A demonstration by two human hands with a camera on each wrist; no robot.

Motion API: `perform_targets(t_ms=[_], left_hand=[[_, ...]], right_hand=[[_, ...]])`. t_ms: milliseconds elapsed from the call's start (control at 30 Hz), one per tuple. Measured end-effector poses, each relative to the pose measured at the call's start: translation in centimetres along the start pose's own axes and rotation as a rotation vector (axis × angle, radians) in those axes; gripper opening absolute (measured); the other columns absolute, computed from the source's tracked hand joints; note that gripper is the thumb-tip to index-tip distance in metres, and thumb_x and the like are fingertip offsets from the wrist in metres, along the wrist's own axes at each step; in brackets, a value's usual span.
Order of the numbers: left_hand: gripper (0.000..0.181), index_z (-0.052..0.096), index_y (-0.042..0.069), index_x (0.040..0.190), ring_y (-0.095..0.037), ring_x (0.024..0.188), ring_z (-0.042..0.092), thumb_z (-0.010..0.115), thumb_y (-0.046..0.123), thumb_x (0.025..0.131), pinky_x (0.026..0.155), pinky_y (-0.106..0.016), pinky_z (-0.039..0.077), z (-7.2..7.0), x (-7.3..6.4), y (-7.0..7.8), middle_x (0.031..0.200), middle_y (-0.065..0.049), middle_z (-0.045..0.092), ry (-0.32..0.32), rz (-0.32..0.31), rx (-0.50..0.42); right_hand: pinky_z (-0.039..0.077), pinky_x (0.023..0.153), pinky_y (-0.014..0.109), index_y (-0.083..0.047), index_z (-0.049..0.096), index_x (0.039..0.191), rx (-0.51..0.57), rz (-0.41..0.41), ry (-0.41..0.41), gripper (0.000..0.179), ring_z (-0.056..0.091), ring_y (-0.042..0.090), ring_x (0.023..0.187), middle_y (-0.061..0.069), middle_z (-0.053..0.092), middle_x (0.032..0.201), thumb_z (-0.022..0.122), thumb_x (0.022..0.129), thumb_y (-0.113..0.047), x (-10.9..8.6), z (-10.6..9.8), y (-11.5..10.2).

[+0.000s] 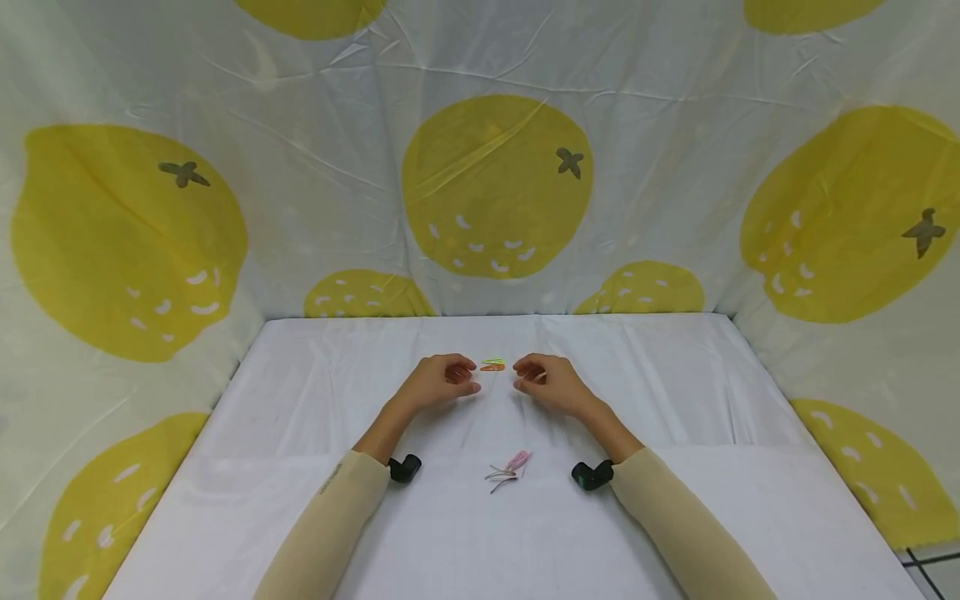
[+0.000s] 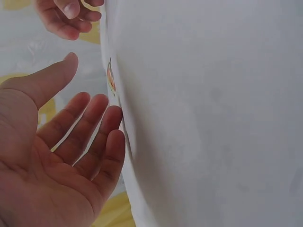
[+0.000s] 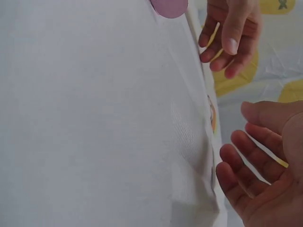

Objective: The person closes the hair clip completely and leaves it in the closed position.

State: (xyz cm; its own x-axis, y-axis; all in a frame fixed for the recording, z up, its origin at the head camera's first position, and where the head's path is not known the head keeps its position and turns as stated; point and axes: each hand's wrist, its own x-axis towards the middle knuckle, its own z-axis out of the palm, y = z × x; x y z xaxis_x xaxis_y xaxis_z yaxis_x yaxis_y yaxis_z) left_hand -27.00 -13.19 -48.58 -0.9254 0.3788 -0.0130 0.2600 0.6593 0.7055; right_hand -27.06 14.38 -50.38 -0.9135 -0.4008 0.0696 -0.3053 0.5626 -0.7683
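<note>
Two small, slim pieces that look like hair clips, one orange [image 1: 492,367] and one yellow-green [image 1: 492,361], lie side by side on the white-covered table. To their left is my left hand [image 1: 448,381], its fingers loosely bent and thumb apart. My right hand [image 1: 551,383] mirrors it on the other side. Neither hand holds anything; both palms face the clips across a small gap. In the left wrist view the clips [image 2: 111,79] appear edge-on beyond the fingertips. Nearer, between the forearms, sits a small cluster of pink [image 1: 519,459] and brownish slender pieces [image 1: 504,477], too small to identify.
A white cloth [image 1: 660,517] with folds covers the table. Lemon-printed curtains [image 1: 315,183] enclose the back and both sides. Black wrist cameras [image 1: 406,468] sit at both cuffs. Part of a round mauve thing [image 3: 170,6] shows at the top of the right wrist view.
</note>
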Motion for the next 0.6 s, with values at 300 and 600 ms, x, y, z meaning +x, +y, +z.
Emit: perform_targets(t_ms=[300,600], left_hand=[[0.039,0.072,0.012,0.121,-0.017,0.100,0.068,0.080,0.034,0.090,0.092,-0.037,0.055,-0.4,-2.0,0.5,0.109,-0.002,0.074,-0.034,0.023,0.007],[0.035,0.073,0.014,0.120,-0.014,0.100,0.068,0.078,0.034,0.092,0.089,-0.036,0.056,-0.2,-4.0,0.8,0.114,-0.001,0.074,-0.013,0.045,0.004]], right_hand=[[0.057,0.085,0.031,-0.007,0.072,0.121,0.009,-0.072,0.013,0.031,0.067,0.015,0.097,0.006,0.074,0.111,0.076,0.093,-0.019,-2.2,-0.7,-0.4],[0.057,0.088,0.032,-0.008,0.071,0.124,0.004,-0.111,-0.042,0.033,0.065,0.016,0.101,0.008,0.074,0.115,0.075,0.095,-0.023,-4.2,-0.6,-1.3]])
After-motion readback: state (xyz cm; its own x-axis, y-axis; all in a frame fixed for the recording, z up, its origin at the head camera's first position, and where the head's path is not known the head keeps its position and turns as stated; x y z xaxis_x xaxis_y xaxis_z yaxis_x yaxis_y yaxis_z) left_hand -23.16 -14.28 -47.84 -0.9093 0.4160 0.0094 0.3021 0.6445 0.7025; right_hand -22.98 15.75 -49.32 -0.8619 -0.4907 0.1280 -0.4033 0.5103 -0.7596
